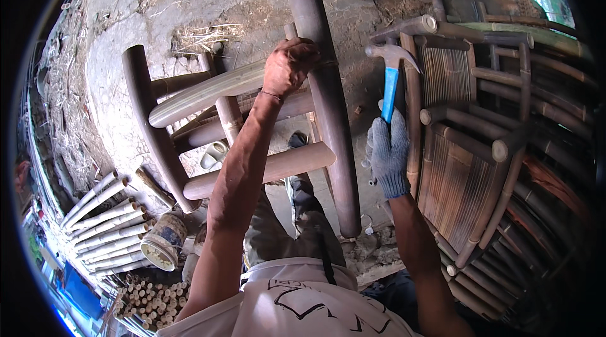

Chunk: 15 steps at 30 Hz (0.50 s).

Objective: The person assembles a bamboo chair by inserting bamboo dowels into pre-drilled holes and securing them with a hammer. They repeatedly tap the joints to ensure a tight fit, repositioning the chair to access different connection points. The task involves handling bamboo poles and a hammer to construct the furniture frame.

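— What are the hands doing right now?

— The right hand (388, 155), in a grey knit glove, is closing fully round the blue handle of a claw hammer (391, 75), head raised beside the frame. The bare left hand (289, 65) is wrapping over the dark bamboo pole (323, 97), where a pale crosspiece (208, 93) is meeting it.

— How should the blow go?

— I'd judge short, square taps are working best, with the left hand's fingers staying clear of the joint. Beyond, finished bamboo chairs (480, 141) are lying stacked on the right.
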{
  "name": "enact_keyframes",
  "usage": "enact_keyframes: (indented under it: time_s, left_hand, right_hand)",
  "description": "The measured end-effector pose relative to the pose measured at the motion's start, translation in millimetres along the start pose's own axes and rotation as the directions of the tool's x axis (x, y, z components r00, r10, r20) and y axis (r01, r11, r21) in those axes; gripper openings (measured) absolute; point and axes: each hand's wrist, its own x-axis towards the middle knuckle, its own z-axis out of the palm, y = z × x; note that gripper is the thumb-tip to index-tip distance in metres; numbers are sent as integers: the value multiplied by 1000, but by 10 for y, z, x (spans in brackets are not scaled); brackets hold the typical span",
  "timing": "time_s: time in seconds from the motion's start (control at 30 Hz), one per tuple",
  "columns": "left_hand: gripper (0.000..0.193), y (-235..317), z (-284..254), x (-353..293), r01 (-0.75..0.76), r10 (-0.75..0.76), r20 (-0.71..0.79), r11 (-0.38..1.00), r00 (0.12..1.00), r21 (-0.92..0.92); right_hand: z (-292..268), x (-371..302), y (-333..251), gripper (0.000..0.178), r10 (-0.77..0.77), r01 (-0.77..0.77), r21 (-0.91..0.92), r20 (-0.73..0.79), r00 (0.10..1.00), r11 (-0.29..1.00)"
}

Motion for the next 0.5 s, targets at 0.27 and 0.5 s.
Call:
enact_keyframes:
  time_s: [0.27, 0.5]
  left_hand:
    - [13, -32, 32, -4, -14, 14, -14, 1000, 1000, 9]
    - [18, 229, -84, -148, 203, -204, -166, 979, 965, -25]
  right_hand:
    - [179, 269, -75, 37, -624, 614, -653, 268, 734, 442]
    - [179, 59, -293, 36, -486, 457, -632, 143, 862, 625]
